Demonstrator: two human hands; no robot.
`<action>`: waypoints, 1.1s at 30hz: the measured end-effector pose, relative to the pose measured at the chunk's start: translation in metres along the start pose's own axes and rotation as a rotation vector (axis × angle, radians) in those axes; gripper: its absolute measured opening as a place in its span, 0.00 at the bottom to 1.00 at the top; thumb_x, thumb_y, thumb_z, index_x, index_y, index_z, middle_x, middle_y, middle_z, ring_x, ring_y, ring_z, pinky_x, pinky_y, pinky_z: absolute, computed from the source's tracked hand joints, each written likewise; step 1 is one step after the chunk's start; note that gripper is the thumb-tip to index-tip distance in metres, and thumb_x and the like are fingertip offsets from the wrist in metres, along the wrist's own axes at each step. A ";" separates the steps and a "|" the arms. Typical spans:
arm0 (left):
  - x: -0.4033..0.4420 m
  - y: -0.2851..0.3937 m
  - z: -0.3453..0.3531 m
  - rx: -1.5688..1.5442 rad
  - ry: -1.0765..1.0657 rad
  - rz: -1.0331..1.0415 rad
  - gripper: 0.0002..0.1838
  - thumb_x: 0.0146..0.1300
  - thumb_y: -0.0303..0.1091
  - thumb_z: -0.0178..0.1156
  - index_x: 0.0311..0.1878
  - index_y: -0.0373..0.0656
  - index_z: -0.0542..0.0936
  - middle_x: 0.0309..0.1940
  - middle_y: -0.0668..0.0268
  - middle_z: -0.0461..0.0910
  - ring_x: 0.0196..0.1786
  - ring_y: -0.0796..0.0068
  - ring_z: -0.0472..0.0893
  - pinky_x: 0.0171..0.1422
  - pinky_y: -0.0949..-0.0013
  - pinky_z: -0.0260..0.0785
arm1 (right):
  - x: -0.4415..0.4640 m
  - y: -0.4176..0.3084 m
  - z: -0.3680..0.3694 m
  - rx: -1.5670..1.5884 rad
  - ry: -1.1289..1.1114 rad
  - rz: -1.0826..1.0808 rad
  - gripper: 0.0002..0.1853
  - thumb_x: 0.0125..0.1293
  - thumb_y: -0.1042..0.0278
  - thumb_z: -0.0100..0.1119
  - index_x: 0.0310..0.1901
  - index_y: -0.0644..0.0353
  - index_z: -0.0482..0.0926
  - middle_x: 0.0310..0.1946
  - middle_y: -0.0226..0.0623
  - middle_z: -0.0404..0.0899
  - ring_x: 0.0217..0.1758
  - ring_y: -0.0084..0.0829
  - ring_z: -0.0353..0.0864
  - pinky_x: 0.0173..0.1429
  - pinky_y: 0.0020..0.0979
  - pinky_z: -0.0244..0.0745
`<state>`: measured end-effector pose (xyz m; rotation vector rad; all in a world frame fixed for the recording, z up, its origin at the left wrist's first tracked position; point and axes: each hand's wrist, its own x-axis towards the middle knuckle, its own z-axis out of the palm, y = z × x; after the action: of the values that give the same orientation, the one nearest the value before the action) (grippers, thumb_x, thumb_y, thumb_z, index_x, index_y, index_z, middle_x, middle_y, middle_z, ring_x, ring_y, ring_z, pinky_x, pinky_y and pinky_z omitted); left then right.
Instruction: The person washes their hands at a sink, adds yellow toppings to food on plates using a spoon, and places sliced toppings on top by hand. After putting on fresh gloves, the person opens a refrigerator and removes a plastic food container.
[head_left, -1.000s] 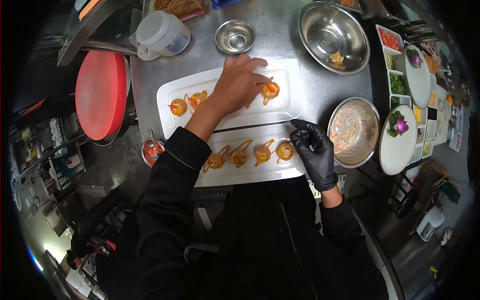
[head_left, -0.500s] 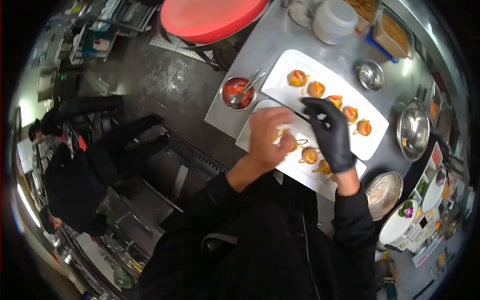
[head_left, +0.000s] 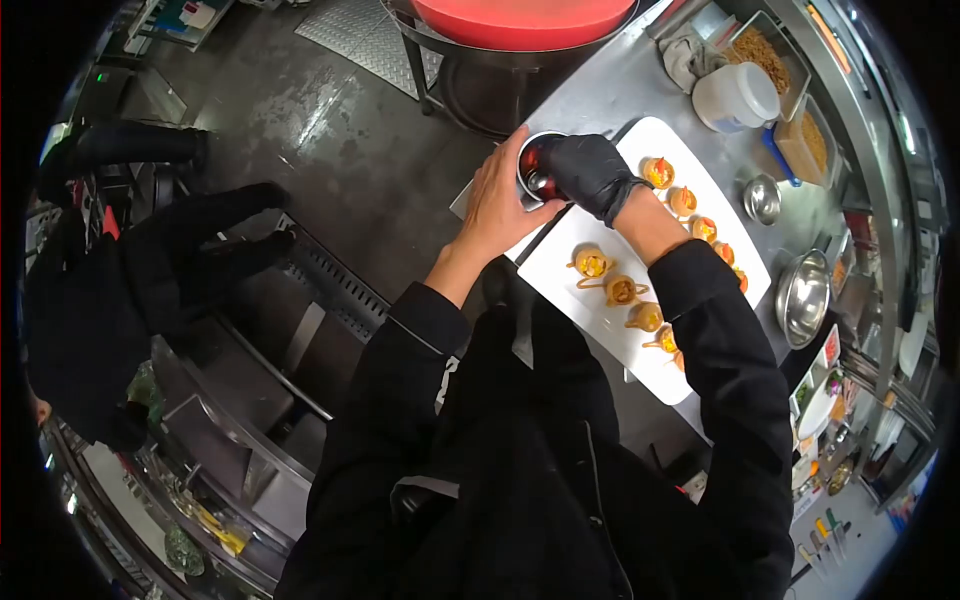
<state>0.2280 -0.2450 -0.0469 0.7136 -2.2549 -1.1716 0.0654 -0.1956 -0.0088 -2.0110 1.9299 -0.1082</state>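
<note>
My bare left hand (head_left: pixel 495 200) is wrapped round the side of a small metal bowl (head_left: pixel 532 165) with red contents, at the table's left corner. My right hand (head_left: pixel 597 177), in a black glove, reaches into that bowl; its fingertips are hidden inside. Just right of the hands lies a long white plate (head_left: pixel 650 133) with a row of small filled cups topped with red pieces (head_left: pixel 658 172). Nearer my body, a second white plate (head_left: pixel 540 268) bears several cups with yellow filling (head_left: pixel 591 263), partly covered by my right sleeve.
A round red board (head_left: pixel 525 22) stands beyond the table. A white tub (head_left: pixel 736 97), a small steel bowl (head_left: pixel 762 199) and a larger steel bowl (head_left: pixel 803 298) are on the right. Another person in dark clothes (head_left: pixel 90 310) is at the far left.
The view has swung left. Both hands have moved from over the plates to the small bowl; my left hand has taken hold of it and my gloved hand has gone into it.
</note>
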 end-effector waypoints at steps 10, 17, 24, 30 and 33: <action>0.006 -0.002 -0.001 0.047 -0.036 -0.050 0.59 0.41 0.42 0.77 0.72 0.40 0.50 0.63 0.47 0.66 0.65 0.50 0.68 0.65 0.51 0.58 | 0.022 0.103 -0.032 -0.254 0.164 0.018 0.08 0.57 0.69 0.55 0.38 0.57 0.82 0.37 0.43 0.80 0.41 0.45 0.81 0.45 0.42 0.76; 0.011 -0.006 0.001 -0.040 -0.054 -0.076 0.60 0.40 0.42 0.77 0.72 0.40 0.49 0.64 0.47 0.65 0.65 0.50 0.68 0.65 0.51 0.58 | 0.007 0.063 -0.028 0.099 0.269 0.055 0.09 0.56 0.70 0.56 0.39 0.56 0.81 0.36 0.42 0.81 0.42 0.44 0.81 0.45 0.42 0.76; 0.015 -0.005 0.014 -0.151 -0.059 -0.085 0.59 0.40 0.42 0.77 0.72 0.40 0.50 0.63 0.48 0.66 0.64 0.50 0.70 0.64 0.51 0.59 | 0.001 0.023 0.012 -0.019 -0.017 0.037 0.11 0.51 0.69 0.60 0.38 0.60 0.82 0.34 0.47 0.83 0.37 0.46 0.83 0.42 0.40 0.78; 0.016 0.005 0.009 0.062 0.134 0.073 0.51 0.41 0.34 0.77 0.68 0.41 0.58 0.50 0.54 0.77 0.48 0.57 0.79 0.54 0.60 0.70 | -0.018 0.043 -0.007 0.443 0.131 0.135 0.11 0.59 0.73 0.58 0.44 0.59 0.82 0.34 0.43 0.83 0.34 0.36 0.84 0.39 0.33 0.78; 0.008 0.029 -0.007 0.049 0.166 0.156 0.43 0.42 0.31 0.74 0.63 0.41 0.65 0.47 0.57 0.78 0.43 0.60 0.80 0.50 0.62 0.71 | -0.052 0.018 -0.032 1.151 0.153 0.425 0.10 0.63 0.74 0.56 0.44 0.62 0.81 0.35 0.39 0.84 0.35 0.29 0.83 0.40 0.28 0.77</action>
<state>0.2200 -0.2397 -0.0176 0.6172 -2.1640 -0.9508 0.0349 -0.1511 0.0252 -0.8413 1.6762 -1.0097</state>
